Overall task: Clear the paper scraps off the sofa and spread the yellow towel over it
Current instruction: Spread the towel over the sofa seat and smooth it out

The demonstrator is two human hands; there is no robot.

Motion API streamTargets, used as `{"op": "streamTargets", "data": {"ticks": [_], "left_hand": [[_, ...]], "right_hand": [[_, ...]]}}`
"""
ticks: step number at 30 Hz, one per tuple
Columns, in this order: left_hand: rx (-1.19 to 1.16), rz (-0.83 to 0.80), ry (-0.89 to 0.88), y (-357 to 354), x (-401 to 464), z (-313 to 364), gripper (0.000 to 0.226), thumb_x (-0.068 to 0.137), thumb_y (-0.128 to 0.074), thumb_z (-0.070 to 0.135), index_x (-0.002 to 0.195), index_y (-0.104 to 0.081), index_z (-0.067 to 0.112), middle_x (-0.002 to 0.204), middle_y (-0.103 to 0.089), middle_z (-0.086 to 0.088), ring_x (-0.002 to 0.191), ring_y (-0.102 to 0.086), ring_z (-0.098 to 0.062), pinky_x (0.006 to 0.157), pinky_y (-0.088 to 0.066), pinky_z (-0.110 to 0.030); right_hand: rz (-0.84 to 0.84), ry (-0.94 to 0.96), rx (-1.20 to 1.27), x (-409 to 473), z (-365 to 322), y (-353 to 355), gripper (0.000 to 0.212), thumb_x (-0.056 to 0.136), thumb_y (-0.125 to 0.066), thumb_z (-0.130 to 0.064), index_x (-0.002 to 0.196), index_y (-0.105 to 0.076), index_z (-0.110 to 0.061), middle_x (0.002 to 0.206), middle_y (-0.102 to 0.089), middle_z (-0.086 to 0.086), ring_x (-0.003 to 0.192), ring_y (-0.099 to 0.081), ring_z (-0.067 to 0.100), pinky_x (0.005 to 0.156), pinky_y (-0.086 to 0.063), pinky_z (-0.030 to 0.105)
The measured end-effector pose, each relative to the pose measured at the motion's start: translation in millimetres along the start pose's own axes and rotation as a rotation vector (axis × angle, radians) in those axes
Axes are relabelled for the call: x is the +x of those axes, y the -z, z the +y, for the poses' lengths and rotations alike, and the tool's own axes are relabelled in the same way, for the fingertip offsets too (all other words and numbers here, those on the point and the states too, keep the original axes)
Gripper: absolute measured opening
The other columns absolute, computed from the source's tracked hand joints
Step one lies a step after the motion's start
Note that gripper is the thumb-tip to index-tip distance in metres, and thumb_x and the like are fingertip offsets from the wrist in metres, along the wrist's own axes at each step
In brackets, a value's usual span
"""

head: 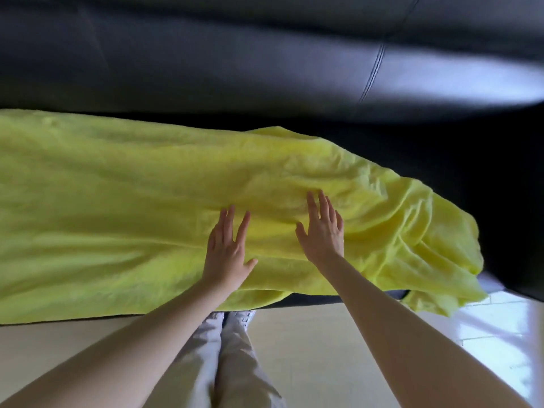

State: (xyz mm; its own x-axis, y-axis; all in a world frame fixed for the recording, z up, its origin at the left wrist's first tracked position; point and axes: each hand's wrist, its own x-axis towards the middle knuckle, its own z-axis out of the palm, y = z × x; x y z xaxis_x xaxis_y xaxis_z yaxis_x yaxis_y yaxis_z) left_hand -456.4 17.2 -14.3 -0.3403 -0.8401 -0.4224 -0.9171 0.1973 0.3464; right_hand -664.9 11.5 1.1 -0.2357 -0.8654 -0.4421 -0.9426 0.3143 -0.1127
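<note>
Yellow towel [132, 207]: long axis along black sofa [235, 60]; bunched end right of right hand [323, 231]; left hand [226, 245] alongside; both grips flat, open, pressing

The towel [147, 207] is a plain bright yellow with a greenish cast in its folds; the sofa [206, 60] is black leather with dark stitched seams; the trousers [223, 357] are pale grey; the floor [309, 343] is glossy cream tile.

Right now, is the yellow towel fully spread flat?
Not fully: the yellow towel lies flat at left, but its right end is bunched and hangs over the sofa edge.
</note>
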Motion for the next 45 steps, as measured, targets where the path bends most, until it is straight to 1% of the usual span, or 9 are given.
{"op": "streamTargets", "data": {"ticks": [8, 12, 17, 25, 28, 32, 38, 42, 45], "left_hand": [[0.189, -0.193, -0.088, 6.7, 45.4, 30.8, 0.11, 0.082, -0.069, 0.041, 0.15, 0.015, 0.028, 0.158, 0.019, -0.013, 0.147, 0.013, -0.029, 0.118, -0.011, -0.047], [0.362, -0.287, -0.045, 5.4, 56.9, 29.8, 0.126, 0.073, -0.078, 0.037, 0.147, 0.024, 0.028, 0.155, 0.027, -0.013, 0.146, 0.015, -0.031, 0.113, -0.021, -0.05], [0.48, -0.241, 0.036, -8.0, 58.4, 41.8, 0.131, 0.074, -0.077, 0.023, 0.136, 0.038, 0.026, 0.155, 0.026, -0.016, 0.146, 0.012, -0.033, 0.11, -0.027, -0.051], [0.406, -0.245, 0.38, -17.8, 66.8, 113.4, 0.098, 0.082, -0.062, 0.016, 0.151, 0.008, 0.014, 0.155, 0.02, -0.021, 0.145, 0.015, -0.036, 0.117, -0.011, -0.047], [0.176, -0.027, 0.483, -30.6, 65.6, 163.7, 0.086, 0.078, -0.067, 0.024, 0.146, -0.016, 0.01, 0.156, 0.0, -0.02, 0.145, 0.005, -0.037, 0.115, -0.013, -0.049], [-0.015, 0.223, 0.289, -53.7, 67.4, 247.0, 0.076, 0.064, -0.076, 0.016, 0.131, -0.041, 0.007, 0.141, -0.037, -0.02, 0.132, -0.033, -0.039, 0.099, -0.039, -0.049], [-0.303, 0.139, 0.14, -59.2, 88.5, 332.4, 0.04, 0.089, -0.055, 0.025, 0.126, -0.046, 0.013, 0.123, -0.051, -0.005, 0.116, -0.047, -0.024, 0.093, -0.044, -0.035], [-0.534, -0.032, 0.508, -38.7, 114.2, 345.2, 0.059, 0.091, -0.037, 0.063, 0.117, -0.053, 0.013, 0.112, -0.064, -0.005, 0.108, -0.057, -0.027, 0.087, -0.043, -0.035], [-0.644, -0.131, 0.84, -25.5, 129.3, 329.2, 0.088, 0.081, -0.034, 0.079, 0.123, -0.055, 0.004, 0.122, -0.06, -0.015, 0.115, -0.055, -0.034, 0.091, -0.041, -0.037]], "right_hand": [[-0.096, -0.078, 0.141, 37.1, 3.2, 3.6, 0.065, 0.091, -0.052, -0.042, 0.147, -0.028, -0.021, 0.151, -0.026, 0.005, 0.136, -0.029, 0.027, 0.108, -0.029, 0.039], [-0.062, -0.064, 0.225, 50.4, 17.0, 13.3, 0.048, 0.093, -0.047, -0.046, 0.134, -0.046, -0.021, 0.135, -0.041, 0.004, 0.124, -0.039, 0.026, 0.102, -0.033, 0.038], [0.093, 0.079, 0.223, 75.0, 62.2, 29.1, 0.023, 0.094, -0.046, -0.016, 0.114, -0.054, -0.009, 0.116, -0.055, 0.007, 0.107, -0.052, 0.027, 0.09, -0.041, 0.036], [0.253, -0.09, 0.142, 95.3, 177.1, 57.8, 0.05, 0.076, -0.052, 0.0, 0.125, -0.048, -0.011, 0.126, -0.045, 0.01, 0.114, -0.043, 0.029, 0.094, -0.036, 0.039], [0.112, -0.196, 0.149, 93.5, 231.6, 63.8, 0.07, 0.076, -0.056, -0.004, 0.142, -0.033, -0.015, 0.144, -0.032, 0.009, 0.135, -0.029, 0.027, 0.11, -0.023, 0.04], [-0.143, -0.267, 0.079, 89.4, 295.5, 66.0, 0.075, 0.079, -0.067, -0.025, 0.144, -0.029, -0.02, 0.139, -0.036, 0.007, 0.132, -0.034, 0.026, 0.112, -0.017, 0.041], [0.02, -0.096, 0.144, 68.0, 304.1, 75.2, 0.017, 0.082, -0.058, -0.015, 0.097, -0.051, -0.012, 0.083, -0.065, 0.008, 0.083, -0.06, 0.034, 0.077, -0.037, 0.036], [0.118, 0.228, 0.199, 31.0, 271.8, 73.8, 0.03, 0.069, -0.068, -0.015, 0.093, -0.049, -0.011, 0.066, -0.063, 0.011, 0.058, -0.06, 0.035, 0.051, -0.04, 0.03], [-0.131, 0.532, 0.113, -3.6, 252.7, 58.1, 0.035, 0.076, -0.061, -0.021, 0.106, -0.042, -0.02, 0.081, -0.065, 0.012, 0.072, -0.063, 0.035, 0.052, -0.043, 0.032]]}}
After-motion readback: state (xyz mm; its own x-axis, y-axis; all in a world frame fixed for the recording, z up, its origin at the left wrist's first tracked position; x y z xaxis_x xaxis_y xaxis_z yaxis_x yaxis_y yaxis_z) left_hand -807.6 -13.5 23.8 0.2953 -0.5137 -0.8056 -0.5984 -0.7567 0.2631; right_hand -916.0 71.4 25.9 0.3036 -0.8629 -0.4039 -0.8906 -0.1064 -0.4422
